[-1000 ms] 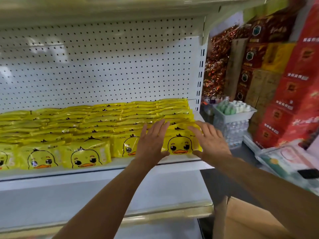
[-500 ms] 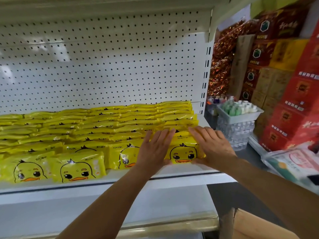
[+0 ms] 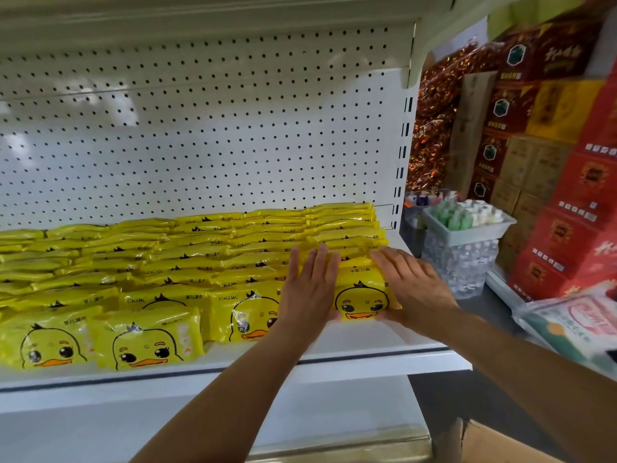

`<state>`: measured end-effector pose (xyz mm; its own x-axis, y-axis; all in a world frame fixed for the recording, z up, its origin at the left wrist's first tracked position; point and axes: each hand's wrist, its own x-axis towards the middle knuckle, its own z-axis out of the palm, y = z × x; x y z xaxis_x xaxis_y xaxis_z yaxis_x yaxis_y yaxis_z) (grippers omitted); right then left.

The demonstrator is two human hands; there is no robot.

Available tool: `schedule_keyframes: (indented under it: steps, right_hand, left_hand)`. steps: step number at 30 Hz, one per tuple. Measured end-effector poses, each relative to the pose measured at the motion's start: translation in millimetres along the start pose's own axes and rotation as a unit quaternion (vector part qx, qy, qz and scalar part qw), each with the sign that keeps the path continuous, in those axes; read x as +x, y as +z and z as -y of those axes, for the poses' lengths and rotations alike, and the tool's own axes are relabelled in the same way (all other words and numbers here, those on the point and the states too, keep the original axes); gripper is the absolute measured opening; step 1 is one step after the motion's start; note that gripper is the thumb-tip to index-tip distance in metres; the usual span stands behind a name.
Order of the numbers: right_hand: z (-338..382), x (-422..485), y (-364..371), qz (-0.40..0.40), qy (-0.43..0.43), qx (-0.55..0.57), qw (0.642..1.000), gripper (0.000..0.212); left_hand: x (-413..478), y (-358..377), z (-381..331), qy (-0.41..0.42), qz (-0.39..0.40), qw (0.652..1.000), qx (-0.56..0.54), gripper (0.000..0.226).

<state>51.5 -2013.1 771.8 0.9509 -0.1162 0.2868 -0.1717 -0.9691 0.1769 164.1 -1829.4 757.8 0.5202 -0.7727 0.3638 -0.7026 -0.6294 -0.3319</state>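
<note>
The left grip (image 3: 309, 292) is wide. Its fingers lie straight and close together, flat against the left part of the front duck pack (image 3: 362, 302), and the thumb touches that pack's lower left corner. The right grip (image 3: 414, 292) is wide too. Its straight fingers are spread over the pack's top right edge, and the palm covers its right side. Neither grip curls round the pack, so the yellow duck face shows between the two.

The duck pack stands at the front of the rightmost row on the white shelf (image 3: 367, 345), near the shelf's right end. It touches the packs behind it and sits just beside the neighbouring pack (image 3: 247, 315) on its left. More yellow packs (image 3: 150, 262) fill the shelf in overlapping rows back to the white pegboard (image 3: 200, 145).

To the right of the shelf, a white tray of small bottles (image 3: 467, 218) rests on a wrapped bundle of water bottles (image 3: 460, 262). Red cartons (image 3: 567, 228) are stacked beyond them. The corner of a cardboard box (image 3: 494, 442) shows below the right forearm.
</note>
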Motion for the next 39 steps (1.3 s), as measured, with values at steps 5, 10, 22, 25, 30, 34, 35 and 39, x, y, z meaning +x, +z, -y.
schedule_keyframes:
  steps: [5,10,22,25,30,34,35,39]
  right_hand:
    - [-4,4,4,0.0,0.002,0.01,1.0,0.122]
    - [-8,15,4,0.02,-0.008,0.028,0.999,0.115]
    - [-16,32,8,0.048,0.001,0.022,0.999,0.116]
    - [-16,30,8,0.045,-0.004,0.018,0.999,0.116]
    - [-15,29,-3,0.062,0.012,0.032,0.998,0.119]
    - [-6,16,-13,0.048,0.042,0.059,0.996,0.121]
    - [-2,9,-15,0.032,0.041,0.064,0.997,0.118]
    - [20,-16,-20,-0.027,0.014,0.079,0.996,0.098]
  left_hand:
    - [5,1,-4,-0.021,0.012,0.999,0.022,0.125]
    - [15,5,0,-0.024,0.015,1.0,0.008,0.133]
    - [33,10,4,-0.01,0.049,0.999,0.021,0.129]
    - [33,10,3,-0.011,0.052,0.998,0.031,0.128]
    - [33,-10,6,-0.01,0.06,0.998,0.025,0.125]
    - [11,-33,16,-0.032,0.065,0.997,-0.001,0.115]
    - [-1,-37,20,-0.04,0.059,0.997,-0.007,0.112]
    - [-62,-42,43,-0.05,0.015,0.998,-0.033,0.107]
